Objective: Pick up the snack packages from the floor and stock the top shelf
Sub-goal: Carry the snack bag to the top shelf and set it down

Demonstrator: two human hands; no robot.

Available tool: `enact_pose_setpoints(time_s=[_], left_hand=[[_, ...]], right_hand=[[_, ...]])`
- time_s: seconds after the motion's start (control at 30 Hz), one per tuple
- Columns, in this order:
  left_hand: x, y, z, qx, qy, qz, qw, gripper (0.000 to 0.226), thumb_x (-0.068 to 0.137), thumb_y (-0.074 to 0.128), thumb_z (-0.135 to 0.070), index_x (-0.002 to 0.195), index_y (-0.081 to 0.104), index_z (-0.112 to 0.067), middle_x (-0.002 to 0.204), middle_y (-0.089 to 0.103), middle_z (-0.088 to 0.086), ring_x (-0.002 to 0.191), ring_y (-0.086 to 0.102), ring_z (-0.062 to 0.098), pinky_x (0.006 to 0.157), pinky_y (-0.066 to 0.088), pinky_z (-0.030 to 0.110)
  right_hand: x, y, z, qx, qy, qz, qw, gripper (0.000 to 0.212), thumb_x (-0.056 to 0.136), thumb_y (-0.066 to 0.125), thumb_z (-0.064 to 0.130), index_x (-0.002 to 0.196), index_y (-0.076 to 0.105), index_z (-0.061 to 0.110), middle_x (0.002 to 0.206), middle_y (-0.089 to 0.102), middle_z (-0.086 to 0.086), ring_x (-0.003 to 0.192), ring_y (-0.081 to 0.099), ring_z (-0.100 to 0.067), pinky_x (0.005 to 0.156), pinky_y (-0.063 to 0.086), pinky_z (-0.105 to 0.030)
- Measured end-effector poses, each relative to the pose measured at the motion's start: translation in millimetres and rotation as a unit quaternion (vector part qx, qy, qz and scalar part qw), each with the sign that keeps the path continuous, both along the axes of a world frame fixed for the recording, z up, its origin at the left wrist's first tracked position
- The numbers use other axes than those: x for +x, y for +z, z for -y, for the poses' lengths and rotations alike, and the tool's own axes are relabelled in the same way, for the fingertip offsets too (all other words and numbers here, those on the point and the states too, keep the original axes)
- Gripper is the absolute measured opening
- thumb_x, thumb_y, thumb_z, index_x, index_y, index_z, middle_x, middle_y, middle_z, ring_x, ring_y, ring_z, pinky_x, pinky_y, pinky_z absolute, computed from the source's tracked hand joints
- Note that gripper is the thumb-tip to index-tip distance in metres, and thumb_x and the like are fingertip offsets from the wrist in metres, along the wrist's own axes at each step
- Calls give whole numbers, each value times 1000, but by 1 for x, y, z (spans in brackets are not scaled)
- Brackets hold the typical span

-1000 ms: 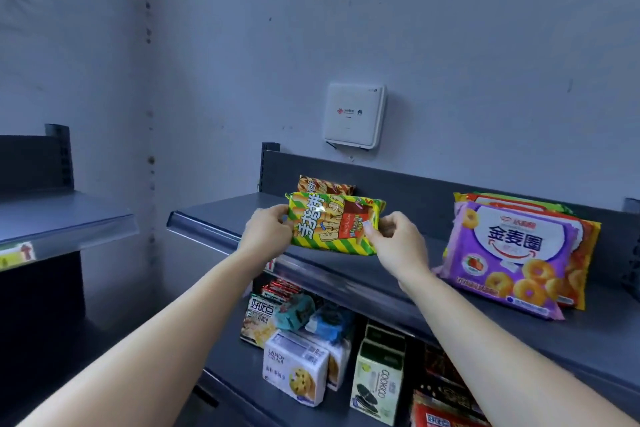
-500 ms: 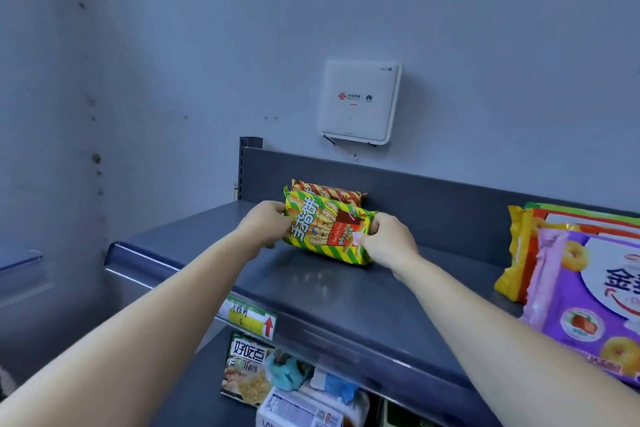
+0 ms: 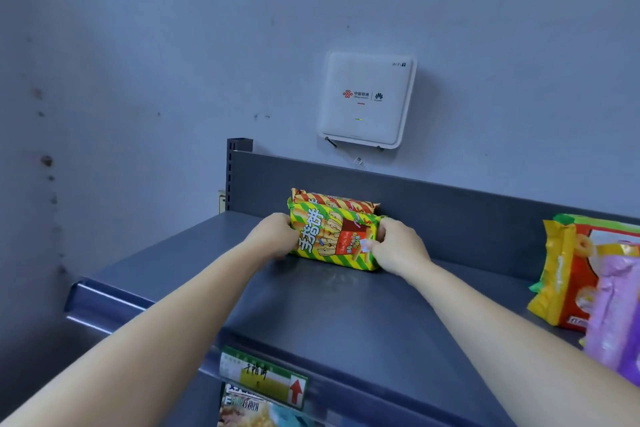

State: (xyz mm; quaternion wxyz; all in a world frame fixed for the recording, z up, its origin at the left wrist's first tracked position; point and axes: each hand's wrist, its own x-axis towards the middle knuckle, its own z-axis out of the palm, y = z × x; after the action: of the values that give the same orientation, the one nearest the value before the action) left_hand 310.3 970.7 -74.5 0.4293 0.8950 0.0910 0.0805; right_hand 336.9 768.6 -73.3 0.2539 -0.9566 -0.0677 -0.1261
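Note:
A green-and-yellow striped snack package (image 3: 332,239) stands on its lower edge on the dark top shelf (image 3: 346,315), close to the back panel. My left hand (image 3: 273,236) grips its left end and my right hand (image 3: 398,246) pinches its right end. Directly behind it stands a second, red-and-yellow striped package (image 3: 332,199), mostly hidden. At the right edge of the shelf lie an orange-and-yellow snack bag (image 3: 568,274) and a purple snack bag (image 3: 616,315) leaning over it.
A white WiFi router (image 3: 367,99) hangs on the grey wall above the shelf's back panel (image 3: 467,215). A price label with a red arrow (image 3: 263,380) sits on the shelf's front edge. Below it, a package on a lower shelf (image 3: 242,409) shows partly.
Both hands carried the green striped package from above the shelf's front edge back to the rear, against the red striped package. It now stands on the shelf. The camera moved closer.

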Motion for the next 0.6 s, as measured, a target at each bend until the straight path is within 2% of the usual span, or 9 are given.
enact_pose_setpoints(time_s=[0.1, 0.2, 0.23, 0.3, 0.37, 0.43, 0.6], left_hand=[[0, -3, -2, 6, -21, 6, 1000, 21, 92, 43, -11, 100, 62, -5, 92, 65, 9, 73, 52, 22, 61, 41, 29], [-5, -3, -3, 33, -18, 15, 999, 9, 92, 44, -13, 89, 52, -9, 99, 60, 9, 84, 53, 24, 70, 42, 30], [-7, -2, -3, 44, -14, 21, 999, 7, 92, 45, -14, 92, 50, -9, 102, 58, 10, 88, 53, 25, 71, 42, 30], [-11, 0, -2, 93, -5, 47, 995, 20, 92, 45, -17, 108, 47, -5, 114, 53, 14, 103, 52, 30, 80, 44, 37], [-17, 3, 7, 149, 0, 101, 984, 31, 93, 46, -17, 119, 44, -2, 121, 49, 17, 113, 46, 34, 88, 43, 42], [-27, 8, 24, 175, -16, 153, 972, 29, 94, 47, -16, 119, 44, -2, 123, 48, 18, 115, 43, 34, 86, 42, 43], [-57, 20, 77, 231, -116, 203, 944, 33, 92, 51, -19, 119, 59, -1, 125, 58, 17, 116, 51, 35, 92, 44, 40]], right_hand=[[-4, 0, -3, 4, -16, -5, 1000, 19, 91, 60, 37, 90, 52, 20, 103, 63, 0, 92, 58, -22, 70, 44, -31], [-18, -1, -2, 16, -36, -14, 999, 29, 89, 62, 43, 100, 55, 17, 103, 63, 0, 92, 57, -21, 72, 44, -30], [-24, -1, 0, 17, -45, -12, 999, 31, 89, 62, 43, 104, 56, 17, 105, 63, 1, 92, 56, -21, 73, 45, -30], [-36, -1, 6, 19, -60, -6, 998, 31, 88, 63, 38, 112, 58, 19, 111, 63, 2, 99, 57, -20, 78, 47, -30], [-49, 1, 15, 19, -74, 3, 997, 26, 89, 61, 34, 112, 62, 22, 112, 65, 2, 101, 58, -20, 80, 50, -31], [-66, 5, 25, 11, -87, 15, 996, 21, 89, 60, 33, 107, 64, 23, 109, 66, 3, 99, 58, -19, 80, 52, -32], [-116, 16, 61, -30, -124, 58, 990, 18, 89, 58, 34, 101, 67, 23, 106, 67, 5, 99, 60, -19, 80, 52, -33]])
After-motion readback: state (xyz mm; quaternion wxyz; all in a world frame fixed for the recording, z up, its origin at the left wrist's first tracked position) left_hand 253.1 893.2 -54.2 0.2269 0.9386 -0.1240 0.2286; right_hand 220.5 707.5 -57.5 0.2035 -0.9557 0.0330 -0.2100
